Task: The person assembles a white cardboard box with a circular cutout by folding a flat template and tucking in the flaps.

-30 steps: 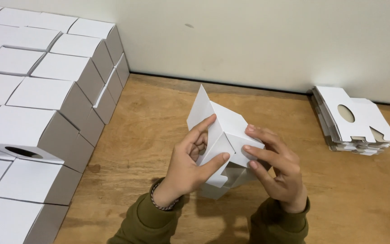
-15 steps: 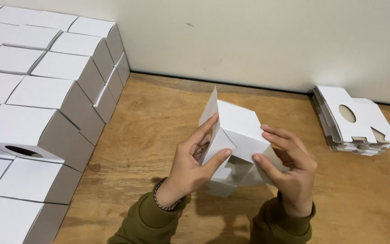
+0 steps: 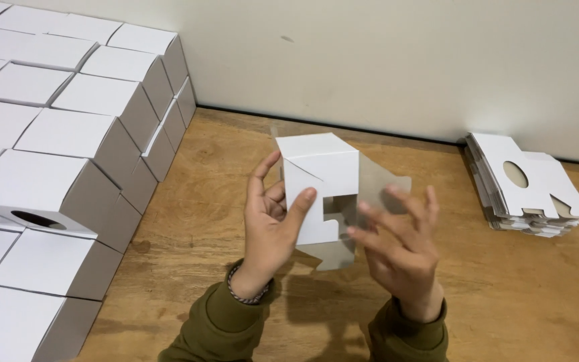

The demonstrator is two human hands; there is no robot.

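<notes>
- A person's left hand (image 3: 273,224), at centre frame, grips a partly folded white cardboard box (image 3: 319,184) held up above a wooden table (image 3: 216,201); the thumb lies across the box's front panel and the other fingers curl behind its left edge, pinching the card between them.
- The left wrist, wearing a beaded bracelet (image 3: 246,295), rises from an olive-green sleeve (image 3: 216,328) at the bottom of the frame, forearm angled up and slightly right.
- The right hand (image 3: 403,251), just right of centre, is blurred; its fingers are spread and point up and to the left, their tips at or just beside the grey inner flap (image 3: 376,184) standing open on the box's right side. Whether they touch it cannot be told.
- The box sits upright between the two hands, its top closed, a notched cut-out showing in the front and a loose flap hanging at its lower edge.
- Stacked rows of finished white boxes (image 3: 68,127) fill the left side of the frame, from the upper left corner down to the bottom edge, some with a round hole in one face.
- A pile of flat, unfolded box blanks (image 3: 527,188) with oval cut-outs lies on the table at the right, near the pale wall (image 3: 370,60), well apart from the hands.
</notes>
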